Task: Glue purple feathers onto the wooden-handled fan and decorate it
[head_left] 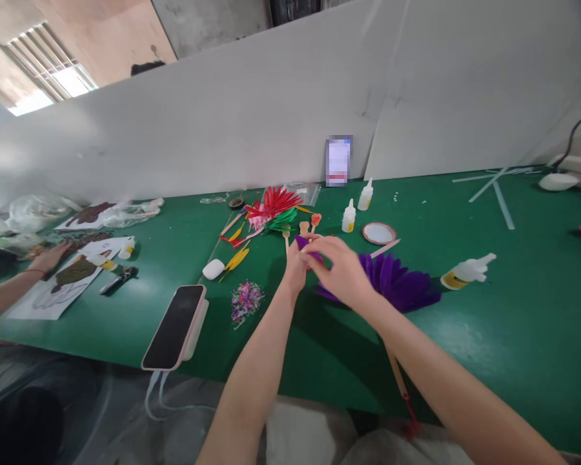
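Note:
In the head view, my left hand (296, 265) and my right hand (337, 259) meet over the table, closed on a small purple feather (301, 243). Its lower part is hidden by my fingers. Partly under my right wrist lies a fan of purple feathers (407, 284). A wooden handle (395, 369) shows below my right forearm, with a red tassel (410, 410) at its end. Just beyond my hands are small wooden sticks with coloured heads (315, 221) and a round white disc with a reddish rim (379, 233).
Glue bottles stand behind (349, 217) and one lies right (465, 272). Red feathers (275, 201), green feathers (283, 221), yellow feathers (237, 259), colourful scraps (246, 301) and a phone (175, 328) lie left. Another person's hand (51, 257) touches papers. A second phone (339, 160) leans on the partition.

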The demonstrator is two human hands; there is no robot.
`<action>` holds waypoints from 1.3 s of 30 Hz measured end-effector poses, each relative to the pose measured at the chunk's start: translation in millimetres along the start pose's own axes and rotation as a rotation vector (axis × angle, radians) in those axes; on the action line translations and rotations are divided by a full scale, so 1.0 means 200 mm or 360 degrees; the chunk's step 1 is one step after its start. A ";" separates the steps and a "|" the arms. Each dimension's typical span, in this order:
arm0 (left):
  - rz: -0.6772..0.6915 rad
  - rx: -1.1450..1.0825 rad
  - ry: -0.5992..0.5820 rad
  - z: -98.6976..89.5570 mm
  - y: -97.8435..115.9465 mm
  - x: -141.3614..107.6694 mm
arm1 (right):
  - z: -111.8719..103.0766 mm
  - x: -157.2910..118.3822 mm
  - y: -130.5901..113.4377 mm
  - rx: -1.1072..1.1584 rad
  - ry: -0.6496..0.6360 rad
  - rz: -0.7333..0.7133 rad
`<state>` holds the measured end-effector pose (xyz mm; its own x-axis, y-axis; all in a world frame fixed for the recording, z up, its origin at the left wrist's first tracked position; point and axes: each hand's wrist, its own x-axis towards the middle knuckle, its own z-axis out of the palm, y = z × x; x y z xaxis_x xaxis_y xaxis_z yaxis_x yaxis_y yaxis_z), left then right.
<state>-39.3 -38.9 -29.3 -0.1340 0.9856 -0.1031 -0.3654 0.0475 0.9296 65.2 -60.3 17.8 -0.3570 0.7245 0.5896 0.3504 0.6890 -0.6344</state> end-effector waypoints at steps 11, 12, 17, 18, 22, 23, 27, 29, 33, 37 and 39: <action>0.0057 0.0066 0.0106 0.02 0.04 0.01 | -0.04 -0.12 0.12 -0.0034 -0.0152 0.0574; 0.0056 0.0078 0.0132 0.01 0.05 0.01 | -0.04 -0.13 0.13 -0.0011 -0.0190 0.0592; 0.0074 0.0121 0.0126 0.02 0.06 0.01 | -0.03 -0.15 0.14 -0.0002 -0.0283 0.0607; 0.0089 0.0129 0.0110 0.02 0.06 0.01 | -0.03 -0.15 0.14 -0.0028 -0.0282 0.0606; 0.0195 0.0187 0.0073 0.04 0.06 -0.01 | -0.03 -0.15 0.13 -0.0139 -0.0288 0.0630; 0.0217 0.0212 0.0075 0.05 0.06 -0.02 | -0.04 -0.16 0.12 -0.0153 -0.0289 0.0643; 0.0307 0.0347 0.0122 0.06 0.06 -0.03 | -0.04 -0.16 0.12 -0.0103 -0.0283 0.0718; 0.0362 0.0390 0.0130 0.06 0.06 -0.03 | -0.04 -0.17 0.13 -0.0005 -0.0271 0.0771; 0.0457 0.0443 0.0143 0.05 0.06 -0.04 | -0.04 -0.17 0.14 0.0165 -0.0265 0.0853; 0.0505 0.0487 0.0167 0.05 0.07 -0.04 | -0.03 -0.17 0.14 0.0307 -0.0299 0.0900; 0.0505 0.0498 0.0185 0.04 0.07 -0.04 | -0.03 -0.17 0.14 0.0415 -0.0303 0.0928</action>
<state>-35.2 -45.5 -13.0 -0.3034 0.9354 0.1817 0.0036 -0.1896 0.9819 91.8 -65.7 -16.7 -0.3274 0.9444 0.0300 0.3203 0.1408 -0.9368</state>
